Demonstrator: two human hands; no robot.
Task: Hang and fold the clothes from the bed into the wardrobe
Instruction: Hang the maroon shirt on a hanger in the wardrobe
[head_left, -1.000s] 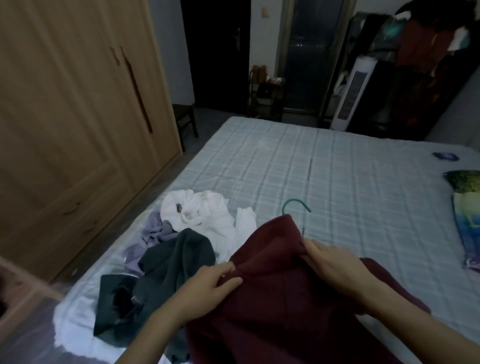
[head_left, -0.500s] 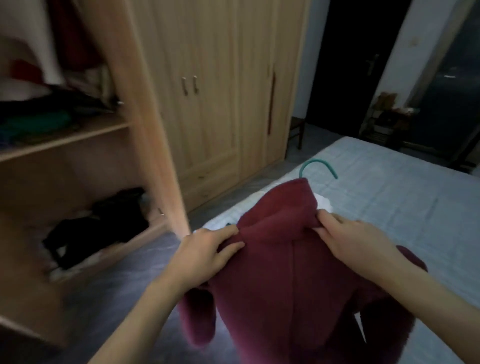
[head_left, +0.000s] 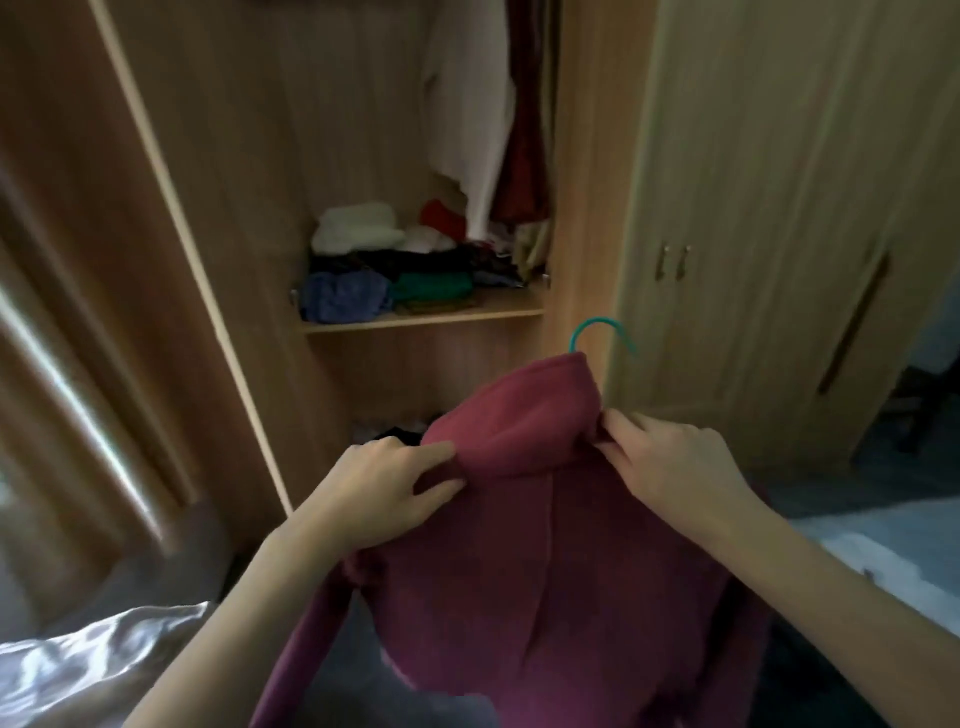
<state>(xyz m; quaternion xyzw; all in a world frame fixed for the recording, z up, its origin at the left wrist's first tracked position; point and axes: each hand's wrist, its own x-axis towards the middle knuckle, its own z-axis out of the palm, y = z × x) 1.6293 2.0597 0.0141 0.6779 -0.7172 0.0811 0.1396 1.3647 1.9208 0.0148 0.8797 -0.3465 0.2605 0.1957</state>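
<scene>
At 12 o'clock now open wardrobe (head_left: 415, 317), bed behind; my left hand (head_left: 387, 486) and right hand (head_left: 670, 467) pinch maroon hoodie (head_left: 545, 545) shoulders on teal hanger (head_left: 597, 332), ready to hang.

Two hands, left (head_left: 387, 491) and right (head_left: 675, 467), grip one maroon hooded garment (head_left: 535, 561). One teal hanger hook (head_left: 600, 332) above the grip. Beyond it: one shelf (head_left: 421, 318), two door knobs (head_left: 672, 261), two hanging garments (head_left: 472, 104).

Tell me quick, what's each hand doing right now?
Left hand: pinching the maroon top at its shoulder.
Right hand: gripping the top's other shoulder.
</scene>
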